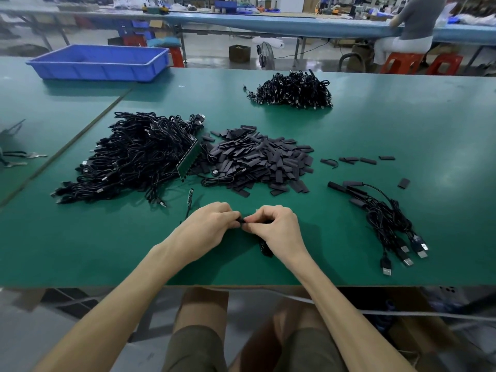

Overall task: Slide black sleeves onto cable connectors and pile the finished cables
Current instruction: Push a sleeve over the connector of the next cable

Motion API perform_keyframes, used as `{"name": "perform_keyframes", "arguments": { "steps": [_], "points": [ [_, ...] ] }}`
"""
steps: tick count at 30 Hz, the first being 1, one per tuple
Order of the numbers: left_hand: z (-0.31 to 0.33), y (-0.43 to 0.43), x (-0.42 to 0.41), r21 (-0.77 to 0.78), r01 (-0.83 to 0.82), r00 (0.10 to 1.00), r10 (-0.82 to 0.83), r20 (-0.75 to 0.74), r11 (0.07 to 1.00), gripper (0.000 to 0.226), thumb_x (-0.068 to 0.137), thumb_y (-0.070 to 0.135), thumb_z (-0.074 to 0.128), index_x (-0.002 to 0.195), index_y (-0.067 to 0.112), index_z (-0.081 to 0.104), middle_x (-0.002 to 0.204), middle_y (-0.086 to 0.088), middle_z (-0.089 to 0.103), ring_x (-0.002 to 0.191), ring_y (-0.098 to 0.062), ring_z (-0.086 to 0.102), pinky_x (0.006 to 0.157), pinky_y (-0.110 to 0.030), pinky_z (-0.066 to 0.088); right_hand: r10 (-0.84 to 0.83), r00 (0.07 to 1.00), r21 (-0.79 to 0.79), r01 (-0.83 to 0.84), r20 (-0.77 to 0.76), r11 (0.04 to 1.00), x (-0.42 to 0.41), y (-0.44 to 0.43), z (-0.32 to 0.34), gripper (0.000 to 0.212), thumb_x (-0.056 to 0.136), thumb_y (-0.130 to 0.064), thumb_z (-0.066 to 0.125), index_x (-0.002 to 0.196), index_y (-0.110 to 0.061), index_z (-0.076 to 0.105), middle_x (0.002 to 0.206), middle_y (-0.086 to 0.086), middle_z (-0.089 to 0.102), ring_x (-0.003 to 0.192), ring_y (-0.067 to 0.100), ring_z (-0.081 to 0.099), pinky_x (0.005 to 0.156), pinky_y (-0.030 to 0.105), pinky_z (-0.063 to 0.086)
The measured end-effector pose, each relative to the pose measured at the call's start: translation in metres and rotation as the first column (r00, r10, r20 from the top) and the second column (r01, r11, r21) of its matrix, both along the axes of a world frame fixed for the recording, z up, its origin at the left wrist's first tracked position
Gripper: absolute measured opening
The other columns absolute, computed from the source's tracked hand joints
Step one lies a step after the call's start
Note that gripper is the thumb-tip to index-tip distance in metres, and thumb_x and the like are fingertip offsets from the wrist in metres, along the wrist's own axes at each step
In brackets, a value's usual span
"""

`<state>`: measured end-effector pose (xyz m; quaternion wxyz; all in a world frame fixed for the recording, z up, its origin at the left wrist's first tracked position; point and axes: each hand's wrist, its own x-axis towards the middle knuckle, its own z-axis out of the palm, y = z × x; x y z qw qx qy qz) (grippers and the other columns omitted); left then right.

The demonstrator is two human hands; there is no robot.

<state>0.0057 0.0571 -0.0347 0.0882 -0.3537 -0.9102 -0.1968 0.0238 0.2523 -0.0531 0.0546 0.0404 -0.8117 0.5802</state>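
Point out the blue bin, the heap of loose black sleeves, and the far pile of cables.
blue bin (99, 73): head view, its front wall.
heap of loose black sleeves (257, 157): head view, middle of the heap.
far pile of cables (294, 90): head view, centre of the pile.

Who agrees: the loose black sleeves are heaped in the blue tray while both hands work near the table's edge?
Wrong place: the head view shows the sleeves heaped on the green table, not in the blue tray. Left hand and right hand work near its edge.
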Motion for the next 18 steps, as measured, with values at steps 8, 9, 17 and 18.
{"name": "perform_keyframes", "arguments": {
  "steps": [8, 9, 17, 18],
  "points": [
    [0.0005, 0.0010, 0.0051, -0.035, 0.005, 0.996, -0.008, -0.094, 0.999, 0.011, 0.099, 0.008, 0.063, 0.105, 0.003, 0.071, 0.085, -0.007, 0.060, 0.078, -0.025, 0.058, 0.071, -0.037, 0.050, 0.024, 1.000, -0.029, -0.023, 0.014, 0.999, -0.0003, 0.0005, 0.0008, 0.012, 0.077, -0.015, 0.088, 0.078, -0.025, 0.082, 0.073, -0.010, 0.076, 0.070, 0.002, 0.068, 0.069, 0.018, 0.054],
    [0.0006, 0.0010, 0.0048, -0.034, 0.003, 0.996, -0.006, -0.092, 0.999, 0.012, 0.099, 0.008, 0.063, 0.106, 0.003, 0.071, 0.085, -0.007, 0.060, 0.078, -0.025, 0.058, 0.071, -0.037, 0.050, 0.025, 1.000, -0.027, -0.024, 0.014, 0.999, -0.0006, 0.0005, 0.0005, 0.013, 0.077, -0.015, 0.088, 0.078, -0.026, 0.082, 0.073, -0.009, 0.076, 0.070, 0.002, 0.069, 0.069, 0.018, 0.054],
    [0.0012, 0.0009, 0.0046, -0.050, 0.004, 0.998, -0.007, -0.057, 0.999, 0.014, 0.100, 0.008, 0.060, 0.109, 0.003, 0.070, 0.090, -0.007, 0.059, 0.082, -0.025, 0.055, 0.074, -0.033, 0.045, 0.040, 0.999, -0.027, -0.040, 0.004, 0.999, -0.0014, 0.0019, -0.0013, 0.025, 0.075, -0.012, 0.089, 0.071, -0.035, 0.081, 0.073, -0.016, 0.074, 0.069, -0.002, 0.067, 0.068, 0.014, 0.053],
    [0.0013, 0.0008, 0.0046, -0.050, 0.006, 0.999, -0.008, -0.046, 0.999, 0.015, 0.100, 0.007, 0.059, 0.110, 0.003, 0.070, 0.090, -0.007, 0.059, 0.083, -0.024, 0.055, 0.075, -0.031, 0.044, 0.045, 0.999, -0.030, -0.045, 0.007, 0.999, -0.0015, 0.0021, -0.0017, 0.023, 0.075, -0.011, 0.089, 0.073, -0.032, 0.082, 0.073, -0.016, 0.074, 0.070, -0.002, 0.067, 0.068, 0.014, 0.053]
  ]
}}
